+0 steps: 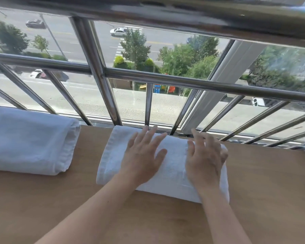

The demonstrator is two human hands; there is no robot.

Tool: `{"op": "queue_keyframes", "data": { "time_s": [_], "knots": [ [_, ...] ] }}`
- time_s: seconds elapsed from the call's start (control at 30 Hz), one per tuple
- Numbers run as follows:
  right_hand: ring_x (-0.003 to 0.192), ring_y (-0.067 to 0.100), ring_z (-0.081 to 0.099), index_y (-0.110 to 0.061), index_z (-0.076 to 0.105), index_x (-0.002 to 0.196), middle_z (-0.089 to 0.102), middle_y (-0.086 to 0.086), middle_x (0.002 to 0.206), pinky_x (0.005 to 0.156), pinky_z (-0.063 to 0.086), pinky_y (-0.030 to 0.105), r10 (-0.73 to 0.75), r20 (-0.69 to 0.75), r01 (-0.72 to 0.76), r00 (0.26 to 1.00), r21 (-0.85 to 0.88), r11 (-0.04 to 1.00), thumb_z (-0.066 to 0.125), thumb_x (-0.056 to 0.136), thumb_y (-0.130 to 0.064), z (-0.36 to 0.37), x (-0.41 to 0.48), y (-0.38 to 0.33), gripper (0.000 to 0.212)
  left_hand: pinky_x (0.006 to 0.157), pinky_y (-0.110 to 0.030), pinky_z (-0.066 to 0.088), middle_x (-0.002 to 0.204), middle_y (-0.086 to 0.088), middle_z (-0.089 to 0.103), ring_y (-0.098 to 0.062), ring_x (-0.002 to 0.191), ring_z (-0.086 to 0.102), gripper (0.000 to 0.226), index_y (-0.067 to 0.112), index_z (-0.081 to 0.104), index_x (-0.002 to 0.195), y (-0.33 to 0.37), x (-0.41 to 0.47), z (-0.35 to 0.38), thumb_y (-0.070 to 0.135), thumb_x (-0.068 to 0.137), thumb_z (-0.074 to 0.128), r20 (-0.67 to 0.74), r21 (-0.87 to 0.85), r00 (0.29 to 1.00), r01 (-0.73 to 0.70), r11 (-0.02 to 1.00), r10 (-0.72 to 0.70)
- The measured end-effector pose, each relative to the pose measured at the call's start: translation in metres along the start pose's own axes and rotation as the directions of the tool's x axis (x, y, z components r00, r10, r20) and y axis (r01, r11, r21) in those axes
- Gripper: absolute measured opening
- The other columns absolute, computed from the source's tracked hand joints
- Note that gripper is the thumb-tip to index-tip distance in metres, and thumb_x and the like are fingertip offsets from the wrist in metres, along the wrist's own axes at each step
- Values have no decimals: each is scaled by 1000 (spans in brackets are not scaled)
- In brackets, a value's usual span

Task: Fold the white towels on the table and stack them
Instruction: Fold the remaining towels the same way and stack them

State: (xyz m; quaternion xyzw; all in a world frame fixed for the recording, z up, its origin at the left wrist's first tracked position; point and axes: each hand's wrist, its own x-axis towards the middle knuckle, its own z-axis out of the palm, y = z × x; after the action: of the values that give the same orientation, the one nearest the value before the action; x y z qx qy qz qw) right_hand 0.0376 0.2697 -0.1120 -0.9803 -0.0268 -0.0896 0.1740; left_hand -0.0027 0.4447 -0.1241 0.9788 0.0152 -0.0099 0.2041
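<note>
Wooden worktop (pixel 77 199) nearest us; at its far edge, one folded white towel (pixel 173 173), our left hand (pixel 143 155) and right hand (pixel 204 161) flat on top, fingers straight and spread, gripping nothing; second folded towel (pixel 28 140) to its left; steel railing (pixel 148 78) behind.

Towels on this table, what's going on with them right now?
A person lays the left hand and the right hand flat on a folded white towel mid-table. A second folded towel lies apart to the left on the wooden table, so these two are not yet stacked.
</note>
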Motion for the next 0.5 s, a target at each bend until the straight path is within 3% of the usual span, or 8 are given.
{"op": "queue_keyframes", "data": {
  "time_s": [0.1,0.2,0.3,0.4,0.5],
  "knots": [
    [151,22,17,-37,33,152,31,-7,160,119,8,48,-94,289,108,953,-31,994,22,104,-40,20,-16,-31,49,123,-36,-5,167,11,11,-11,154,-1,55,39,16,157,-3,10,15,47,103,16,130,76,991,16,997,-25],
    [153,18,-11,-42,8,157,2,-10,167,118,-18,44,-58,409,116,911,-121,986,10,100,-54,36,-18,-26,58,119,-32,-14,167,10,9,-11,153,-4,59,39,12,158,-17,18,20,49,100,15,146,100,986,72,992,-86],
    [151,19,-21,-45,-3,156,-7,-7,167,118,-22,44,-53,439,123,897,-133,983,2,94,-62,38,-10,-16,64,121,-34,-16,168,7,8,-12,153,-8,66,38,9,158,-21,23,22,57,95,9,163,132,978,106,986,-127],
    [149,20,-26,-44,-13,154,-15,-6,166,119,-20,43,-26,456,119,890,-177,977,-4,92,-66,36,-9,-4,66,123,-42,-12,168,5,9,-15,154,-9,65,35,15,158,-36,24,15,57,97,6,87,196,972,197,961,-217],
    [147,25,-31,-44,-27,149,-25,-6,164,118,-20,50,61,452,92,890,-309,947,-9,92,-64,30,-6,21,64,122,-52,11,167,5,13,-25,154,9,61,44,11,155,-73,16,1,63,97,10,75,129,896,427,895,-438]
  ]
}}
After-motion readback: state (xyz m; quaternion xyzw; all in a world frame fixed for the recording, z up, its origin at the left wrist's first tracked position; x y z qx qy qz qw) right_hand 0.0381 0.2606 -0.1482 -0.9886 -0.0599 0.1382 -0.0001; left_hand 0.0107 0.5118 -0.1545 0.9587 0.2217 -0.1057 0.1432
